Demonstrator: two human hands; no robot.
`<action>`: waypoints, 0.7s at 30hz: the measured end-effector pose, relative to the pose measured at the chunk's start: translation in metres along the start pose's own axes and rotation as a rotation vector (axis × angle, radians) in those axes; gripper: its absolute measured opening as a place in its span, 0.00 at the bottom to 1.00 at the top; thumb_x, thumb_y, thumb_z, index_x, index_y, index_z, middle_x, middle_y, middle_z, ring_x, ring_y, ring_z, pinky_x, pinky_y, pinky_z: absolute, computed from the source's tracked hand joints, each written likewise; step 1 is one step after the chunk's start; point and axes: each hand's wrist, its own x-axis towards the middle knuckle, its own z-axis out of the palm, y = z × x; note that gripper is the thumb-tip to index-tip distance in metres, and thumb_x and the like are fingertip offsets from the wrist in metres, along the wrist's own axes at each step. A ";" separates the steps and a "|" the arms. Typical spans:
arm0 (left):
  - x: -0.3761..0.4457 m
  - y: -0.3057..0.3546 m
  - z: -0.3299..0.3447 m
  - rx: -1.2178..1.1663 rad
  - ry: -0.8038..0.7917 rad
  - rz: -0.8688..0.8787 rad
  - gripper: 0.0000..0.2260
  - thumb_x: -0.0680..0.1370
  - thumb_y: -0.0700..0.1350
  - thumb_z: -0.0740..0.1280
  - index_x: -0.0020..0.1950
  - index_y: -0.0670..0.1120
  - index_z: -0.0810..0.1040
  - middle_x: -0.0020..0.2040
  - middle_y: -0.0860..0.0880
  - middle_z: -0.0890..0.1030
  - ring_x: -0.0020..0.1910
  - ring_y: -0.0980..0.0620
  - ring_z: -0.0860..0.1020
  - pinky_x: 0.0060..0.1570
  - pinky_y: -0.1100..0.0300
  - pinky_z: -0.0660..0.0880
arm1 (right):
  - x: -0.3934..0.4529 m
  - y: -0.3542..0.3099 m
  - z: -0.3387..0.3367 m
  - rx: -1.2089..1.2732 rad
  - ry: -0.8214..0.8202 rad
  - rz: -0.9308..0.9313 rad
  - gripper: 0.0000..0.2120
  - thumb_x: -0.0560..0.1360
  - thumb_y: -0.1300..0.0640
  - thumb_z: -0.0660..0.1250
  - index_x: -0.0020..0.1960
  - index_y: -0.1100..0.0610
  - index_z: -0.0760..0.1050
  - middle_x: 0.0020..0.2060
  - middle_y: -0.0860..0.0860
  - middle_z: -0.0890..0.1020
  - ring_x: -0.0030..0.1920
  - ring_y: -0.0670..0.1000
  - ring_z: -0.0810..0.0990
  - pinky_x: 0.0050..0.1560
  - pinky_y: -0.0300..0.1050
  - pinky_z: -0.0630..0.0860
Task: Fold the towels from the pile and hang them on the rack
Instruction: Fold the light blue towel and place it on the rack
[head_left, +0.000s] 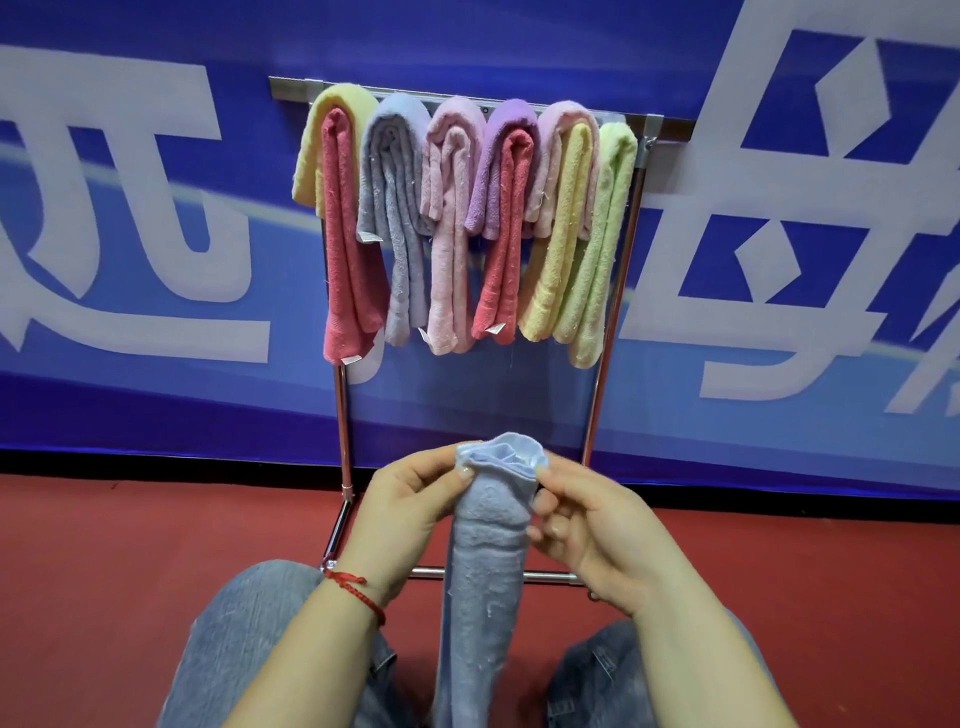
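Note:
A light blue towel (485, 561), folded into a long narrow strip, hangs down between my knees. My left hand (410, 512) grips its top end from the left, thumb and fingers curled on the cloth. My right hand (597, 535) pinches the same top edge from the right. Straight ahead stands a chrome towel rack (621, 260). Several folded towels hang over its top bars: yellow, red, grey-blue, pink, purple and pale green ones (605, 244). The pile is out of view.
The rack's base bar (550, 576) lies on the red floor (104, 571) just beyond my hands. A blue banner with large white characters (156, 234) covers the wall behind. My knees in blue jeans (249, 623) frame the bottom.

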 end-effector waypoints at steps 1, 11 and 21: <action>0.000 0.001 -0.002 0.002 -0.013 0.000 0.09 0.73 0.38 0.67 0.51 0.43 0.83 0.51 0.43 0.84 0.52 0.49 0.81 0.49 0.63 0.77 | 0.001 0.001 -0.002 -0.184 0.046 -0.126 0.11 0.77 0.64 0.62 0.57 0.55 0.75 0.25 0.49 0.74 0.22 0.44 0.69 0.30 0.37 0.72; -0.001 0.005 -0.004 0.269 0.024 0.071 0.10 0.77 0.38 0.63 0.56 0.46 0.80 0.53 0.51 0.83 0.57 0.56 0.79 0.58 0.62 0.74 | 0.002 0.012 0.002 -1.027 0.101 -0.690 0.07 0.72 0.52 0.70 0.40 0.40 0.75 0.54 0.36 0.74 0.58 0.34 0.68 0.55 0.25 0.62; -0.002 0.005 -0.008 0.434 0.140 0.147 0.12 0.78 0.38 0.63 0.51 0.54 0.80 0.52 0.55 0.83 0.54 0.62 0.78 0.56 0.67 0.73 | 0.006 0.018 -0.003 -1.108 0.021 -0.655 0.14 0.67 0.51 0.74 0.36 0.43 0.68 0.41 0.41 0.73 0.43 0.40 0.73 0.46 0.35 0.69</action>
